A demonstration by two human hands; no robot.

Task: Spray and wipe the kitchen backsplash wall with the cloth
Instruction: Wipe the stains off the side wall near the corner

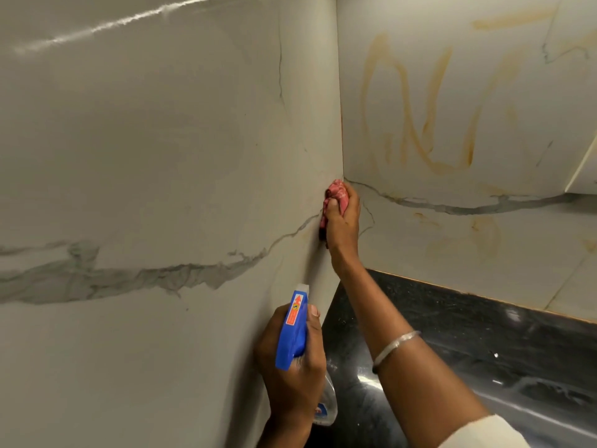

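1. Right hand [343, 221]: clenched around a bunched red patterned cloth [336, 197], fingers wrapped over the wad; arm reaches up from lower right.
2. Cloth: pressed against the left face of the backsplash wall [161, 140], right at the inside corner where the 2 wall faces meet; only its upper and left edges show past the fingers.
3. Left hand [292, 360]: grasping the neck of a spray bottle [292, 331], thumb up beside the head, low in the view and just beside the left wall face.
4. Spray bottle: blue trigger head with an orange-red label, pale nozzle tip pointing upward close to the wall; clear body showing below the hand.
5. Bangle [395, 345]: silver, on the right forearm; pale sleeve [481, 433] at the bottom right edge.
6. Backsplash wall, left face: pale marble-look surface with grey veining running across at mid height; a bright glare streak at top.
7. Right wall face [452, 76]: same finish, marked with looping yellow-brown smears above and below a grey vein.
8. Countertop [484, 350]: black, glossy, speckled, meeting both wall faces at the base.
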